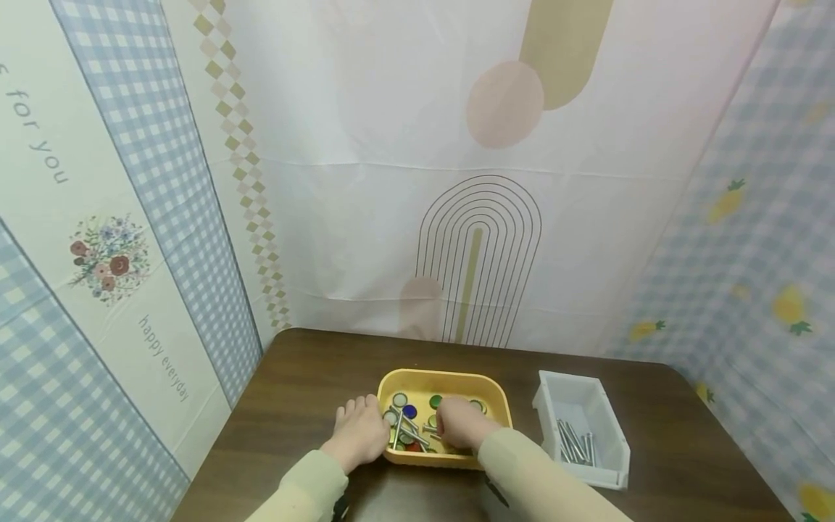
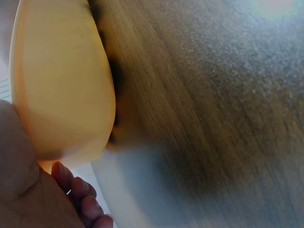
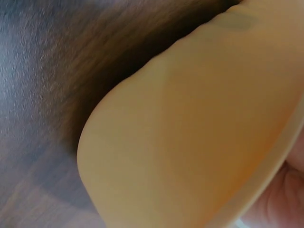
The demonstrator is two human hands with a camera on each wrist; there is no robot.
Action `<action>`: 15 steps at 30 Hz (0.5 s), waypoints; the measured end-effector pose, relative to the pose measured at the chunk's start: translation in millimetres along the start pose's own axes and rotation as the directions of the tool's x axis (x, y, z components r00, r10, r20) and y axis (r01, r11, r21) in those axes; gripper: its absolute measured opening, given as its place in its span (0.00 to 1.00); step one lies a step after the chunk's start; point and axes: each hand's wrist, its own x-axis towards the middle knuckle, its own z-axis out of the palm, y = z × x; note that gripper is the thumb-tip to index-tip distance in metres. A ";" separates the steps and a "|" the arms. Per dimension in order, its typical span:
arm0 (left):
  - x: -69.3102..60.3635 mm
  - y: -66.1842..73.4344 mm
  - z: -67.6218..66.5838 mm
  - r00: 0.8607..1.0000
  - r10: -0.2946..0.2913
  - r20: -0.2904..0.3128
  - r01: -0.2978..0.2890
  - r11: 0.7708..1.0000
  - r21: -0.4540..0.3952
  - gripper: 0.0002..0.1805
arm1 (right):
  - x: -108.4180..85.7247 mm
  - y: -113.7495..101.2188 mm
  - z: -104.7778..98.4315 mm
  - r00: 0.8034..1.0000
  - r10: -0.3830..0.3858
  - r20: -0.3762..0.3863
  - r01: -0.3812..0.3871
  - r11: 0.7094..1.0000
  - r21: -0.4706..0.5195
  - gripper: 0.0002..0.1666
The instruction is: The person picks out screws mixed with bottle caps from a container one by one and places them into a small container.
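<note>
A yellow tray [image 1: 427, 460] holds silver bolts [image 1: 398, 429] and round caps in green, blue, red and pale tones. At its left end, my left hand [image 1: 360, 433] holds the rim; the left wrist view shows the hand [image 2: 42, 199] and curled fingers beside the tray's outer wall [image 2: 66, 80]. My right hand [image 1: 462, 423] reaches inside the tray, bent fingers down beside some bolts; its fingertips are hidden, so a grip cannot be made out. The right wrist view has part of this hand [image 3: 280, 199] behind the tray's rim [image 3: 254, 187].
Right of the yellow tray, a white bin [image 1: 612, 478] with several silver bolts [image 1: 574, 442] stands on the dark wooden table [image 1: 313, 362]. Patterned cloths [image 1: 352, 217] hang behind the table and at both sides.
</note>
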 end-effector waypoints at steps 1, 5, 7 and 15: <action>0.4 -0.1 0.0 1.000 -0.001 0.005 0.001 1.000 -0.002 0.12 | 0.7 1.2 0.3 1.000 0.000 0.001 0.000 1.000 0.004 0.20; 1.9 -1.5 1.3 1.000 0.000 0.009 0.000 1.000 0.000 0.12 | 3.4 4.4 0.9 1.000 0.004 0.003 -0.004 1.000 0.008 0.18; 1.8 -1.8 1.6 1.000 0.000 0.005 0.000 1.000 0.001 0.12 | 4.0 4.7 1.0 1.000 0.006 0.003 -0.006 1.000 0.002 0.18; 1.7 -2.2 1.6 1.000 0.001 0.006 -0.001 1.000 -0.004 0.11 | 3.4 3.4 2.1 0.999 0.032 0.003 -0.032 0.999 0.016 0.19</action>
